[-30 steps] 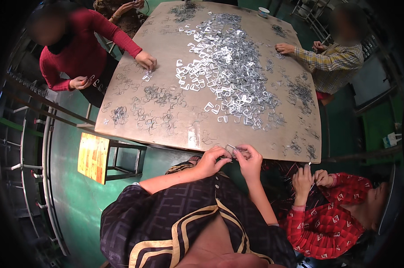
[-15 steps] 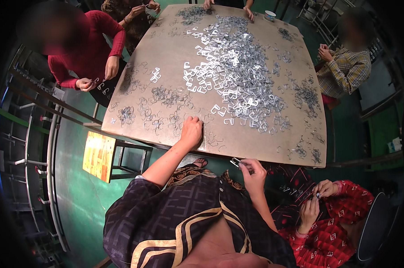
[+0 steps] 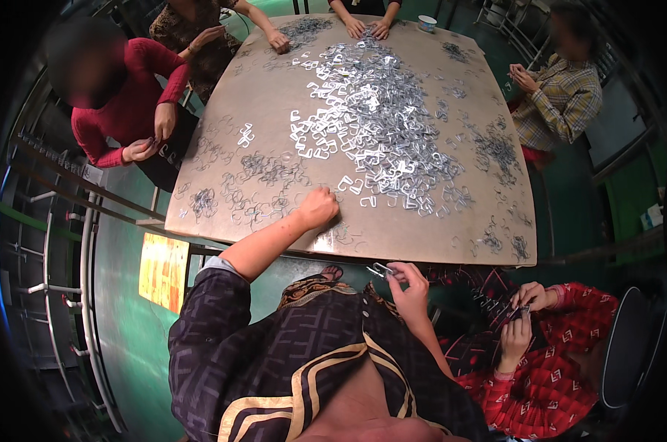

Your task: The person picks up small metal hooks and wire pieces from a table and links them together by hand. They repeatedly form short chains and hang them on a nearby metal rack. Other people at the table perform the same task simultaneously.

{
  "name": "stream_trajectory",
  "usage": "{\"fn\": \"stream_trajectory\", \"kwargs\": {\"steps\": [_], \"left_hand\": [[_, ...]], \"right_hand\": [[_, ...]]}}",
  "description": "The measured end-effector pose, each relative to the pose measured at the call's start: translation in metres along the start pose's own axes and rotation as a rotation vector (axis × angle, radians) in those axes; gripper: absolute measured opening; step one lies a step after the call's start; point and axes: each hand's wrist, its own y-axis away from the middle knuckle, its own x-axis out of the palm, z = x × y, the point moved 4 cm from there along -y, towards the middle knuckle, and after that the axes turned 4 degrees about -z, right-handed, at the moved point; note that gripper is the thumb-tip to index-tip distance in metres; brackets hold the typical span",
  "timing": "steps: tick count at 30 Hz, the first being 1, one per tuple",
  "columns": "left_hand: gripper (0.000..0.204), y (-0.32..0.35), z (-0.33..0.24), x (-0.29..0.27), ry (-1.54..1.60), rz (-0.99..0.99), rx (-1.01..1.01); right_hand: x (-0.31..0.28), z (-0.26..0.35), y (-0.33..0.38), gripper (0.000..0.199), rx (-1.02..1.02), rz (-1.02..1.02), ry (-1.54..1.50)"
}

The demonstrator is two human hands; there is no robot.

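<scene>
My left hand [image 3: 319, 208] rests on the near part of the table [image 3: 422, 239], its fingers curled down and pressed together; whatever they pinch is hidden. Close by lie scattered thin wire pieces [image 3: 341, 237], and a little beyond is a large heap of silver hook-shaped metal pieces [image 3: 381, 121]. My right hand [image 3: 409, 286] is held just off the near table edge, in front of my body. Between its thumb and fingers is a silver hook-shaped metal piece [image 3: 380, 269], sticking out to the left; a second one may overlap it.
Wire clusters [image 3: 263, 169] spread along the table's left; more wire [image 3: 497, 147] lies at its right. A small bowl [image 3: 427, 23] stands at the far edge. Co-workers surround the table; one in red patterned sleeves [image 3: 521, 331] sits close on my right. A wooden stool [image 3: 164, 271] stands at left.
My left hand has slid slightly right and away along the table. My right hand still holds its metal piece. Across the table, one co-worker now reaches onto the far-left wires; another's hands came together.
</scene>
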Motion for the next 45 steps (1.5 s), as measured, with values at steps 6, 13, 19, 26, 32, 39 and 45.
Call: {"fn": "stream_trajectory", "kwargs": {"steps": [6, 13, 19, 26, 32, 39, 45], "left_hand": [[0.01, -0.014, 0.01, -0.009, 0.246, -0.049, -0.032], [0.011, -0.003, -0.083, -0.115, 1.542, -0.059, -0.094], [0.009, 0.007, -0.1, -0.107, 1.555, -0.052, -0.143], [0.008, 0.015, -0.115, -0.103, 1.803, 0.09, -0.396], [0.004, 0.014, -0.124, -0.11, 1.593, 0.009, -0.227], [0.005, 0.02, -0.131, -0.099, 1.518, -0.014, -0.193], [0.006, 0.025, -0.136, -0.092, 1.563, -0.022, -0.272]], "right_hand": [[0.006, -0.016, -0.001, 0.025, 0.003, -0.044, -0.107], [0.012, -0.019, -0.002, 0.026, 0.028, -0.09, -0.133], [0.012, -0.012, -0.002, 0.027, -0.002, -0.064, -0.116], [0.005, -0.007, -0.009, 0.026, -0.077, -0.001, -0.12], [-0.028, -0.089, -0.084, 0.03, 0.034, -0.221, 0.215], [-0.017, -0.154, -0.167, 0.033, 0.093, -0.271, 0.651], [-0.017, -0.171, -0.163, 0.032, 0.263, -0.125, 0.58]]}}
